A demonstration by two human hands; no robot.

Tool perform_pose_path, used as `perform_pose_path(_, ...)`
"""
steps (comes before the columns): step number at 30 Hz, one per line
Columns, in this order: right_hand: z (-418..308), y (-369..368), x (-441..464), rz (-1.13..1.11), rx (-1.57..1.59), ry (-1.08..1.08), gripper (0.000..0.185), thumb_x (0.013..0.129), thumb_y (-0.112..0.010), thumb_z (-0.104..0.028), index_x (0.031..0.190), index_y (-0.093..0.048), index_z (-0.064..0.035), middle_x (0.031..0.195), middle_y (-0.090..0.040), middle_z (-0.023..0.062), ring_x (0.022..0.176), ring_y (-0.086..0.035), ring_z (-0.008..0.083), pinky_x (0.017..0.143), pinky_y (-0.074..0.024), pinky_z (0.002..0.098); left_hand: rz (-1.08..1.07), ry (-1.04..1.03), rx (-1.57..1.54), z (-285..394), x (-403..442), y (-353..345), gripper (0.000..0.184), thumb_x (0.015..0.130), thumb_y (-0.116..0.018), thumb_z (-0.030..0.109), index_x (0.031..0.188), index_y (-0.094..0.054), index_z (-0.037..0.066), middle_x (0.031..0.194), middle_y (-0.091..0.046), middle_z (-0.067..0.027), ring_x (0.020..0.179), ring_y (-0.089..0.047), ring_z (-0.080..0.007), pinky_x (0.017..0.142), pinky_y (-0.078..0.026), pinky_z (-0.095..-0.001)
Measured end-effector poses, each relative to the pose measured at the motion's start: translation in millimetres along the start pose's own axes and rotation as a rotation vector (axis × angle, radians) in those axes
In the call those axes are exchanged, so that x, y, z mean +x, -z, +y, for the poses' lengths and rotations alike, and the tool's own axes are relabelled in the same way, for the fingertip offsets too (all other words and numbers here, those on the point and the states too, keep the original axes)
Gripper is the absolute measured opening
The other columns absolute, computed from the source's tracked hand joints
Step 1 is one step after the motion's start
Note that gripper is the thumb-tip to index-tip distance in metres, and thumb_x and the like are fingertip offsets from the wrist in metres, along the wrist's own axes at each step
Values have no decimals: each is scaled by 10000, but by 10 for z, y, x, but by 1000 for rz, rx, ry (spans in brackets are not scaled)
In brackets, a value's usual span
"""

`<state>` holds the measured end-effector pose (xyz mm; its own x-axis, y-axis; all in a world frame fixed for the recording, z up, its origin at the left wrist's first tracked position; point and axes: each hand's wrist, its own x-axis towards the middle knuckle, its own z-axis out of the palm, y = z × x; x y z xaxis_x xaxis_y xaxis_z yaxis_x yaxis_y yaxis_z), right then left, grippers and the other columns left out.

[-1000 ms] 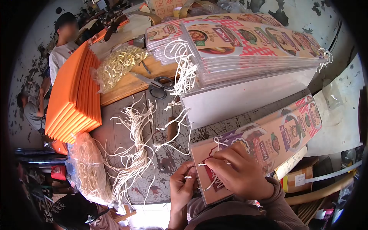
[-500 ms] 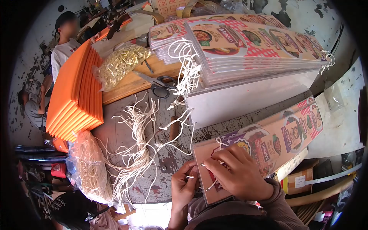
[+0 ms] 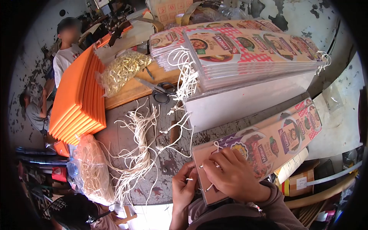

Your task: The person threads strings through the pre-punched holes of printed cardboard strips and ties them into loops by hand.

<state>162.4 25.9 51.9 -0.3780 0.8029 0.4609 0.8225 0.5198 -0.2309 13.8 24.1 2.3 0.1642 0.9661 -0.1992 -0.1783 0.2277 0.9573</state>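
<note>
A long printed panel (image 3: pixel 274 147) with food pictures lies slanted at the table's front edge, its near end close to my body. White cord (image 3: pixel 209 188) runs through holes at that end. My right hand (image 3: pixel 232 172) lies over the panel with curled fingers, closed on the cord; part of the cord is hidden beneath it. Beside the panel's left edge, my left hand (image 3: pixel 184 184) pinches a short white cord end (image 3: pixel 189 179) between thumb and fingers.
Loose white cords (image 3: pixel 140 153) lie left of my hands. Beyond are scissors (image 3: pixel 159 90), a bag of brass-coloured pieces (image 3: pixel 124 71), stacked orange sheets (image 3: pixel 78 99) and stacked printed panels (image 3: pixel 253 57). A bag of cord (image 3: pixel 92 168) sits at the left edge. Other people are at the left.
The view has shifted slightly. My right hand's fingers have moved a little over the panel; my left hand keeps its pinch on the cord end.
</note>
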Motion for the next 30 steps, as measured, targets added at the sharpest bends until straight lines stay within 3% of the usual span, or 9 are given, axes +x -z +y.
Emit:
perform_pose_path(5, -53, -8, -33, -104, -10, -14, 232, 732, -611, -215, 868, -553, -37, 858, -504, 81, 759, -486, 233, 669, -405, 332, -33, -15, -1, -117, 6, 55, 169, 902, -448, 47, 1031, -541, -11, 643, -527, 18, 496, -374, 4, 433, -256, -159)
perform_pose_path(12, -156, -39, -39, -92, 104, -2, 444, 744, -604, -364, 1031, -542, -31, 1177, -450, 123, 1081, -461, 248, 843, -357, 437, 125, -36, -118, 16, -89, 60, 130, 925, -413, 129, 915, -510, 42, 755, -611, -55, 579, -505, -43, 474, -373, -174)
perform_pose_path(14, -117, -77, -58, -115, 45, -84, 470, 719, -630, -352, 1067, -531, -52, 1170, -450, 119, 1099, -444, 248, 844, -350, 486, 200, -36, -66, 118, -148, 46, 129, 934, -413, 150, 883, -503, 73, 624, -543, 3, 452, -393, -27, 394, -304, -166)
perform_pose_path(16, -53, -154, -85, -126, 33, -114, 478, 712, -638, -352, 1081, -529, -68, 1186, -441, 134, 1116, -430, 269, 853, -342, 515, 653, -256, 9, 119, -179, 95, 167, 946, -361, 101, 803, -446, 85, 490, -426, 36, 393, -297, -26, 363, -198, -183)
perform_pose_path(19, -24, -269, -120, -146, 62, -173, 505, 707, -657, -343, 1136, -515, -117, 1235, -421, 175, 1173, -380, 344, 874, -301, 614, 592, -412, -193, 179, -289, 381, 154, 919, -445, 155, 801, -494, 70, 516, -422, 40, 418, -368, -33, 387, -228, -167)
perform_pose_path(22, -62, -140, -22, -139, 127, -45, 499, 754, -629, -273, 1210, -484, -133, 1239, -430, 174, 1159, -411, 335, 879, -339, 557, 441, -379, 214, 178, -353, 242, 166, 893, -497, 170, 790, -535, 46, 556, -456, 23, 461, -413, -44, 429, -280, -177)
perform_pose_path(28, -188, 81, -163, -56, 546, 211, 571, 775, -528, -132, 1319, -380, -45, 1144, -473, 145, 991, -514, 291, 851, -407, 391, 233, -523, -31, 122, -374, -65, 147, 817, -594, 115, 870, -481, 38, 810, -471, -19, 672, -410, -44, 568, -314, -154)
perform_pose_path(29, -223, 136, -112, 74, 535, 170, 460, 685, -632, -35, 1142, -587, -42, 960, -556, 77, 815, -569, 205, 684, -465, 296, 196, -505, -107, 144, -387, -93, 180, 808, -606, 116, 887, -463, 40, 821, -463, -22, 695, -405, -50, 583, -316, -156)
perform_pose_path(30, -228, 128, -106, 79, 530, 177, 460, 685, -632, -35, 1142, -587, -42, 960, -556, 77, 815, -569, 205, 684, -465, 296, 194, -514, -109, 157, -410, -97, 180, 808, -606, 116, 887, -463, 40, 821, -463, -22, 695, -405, -50, 583, -316, -156)
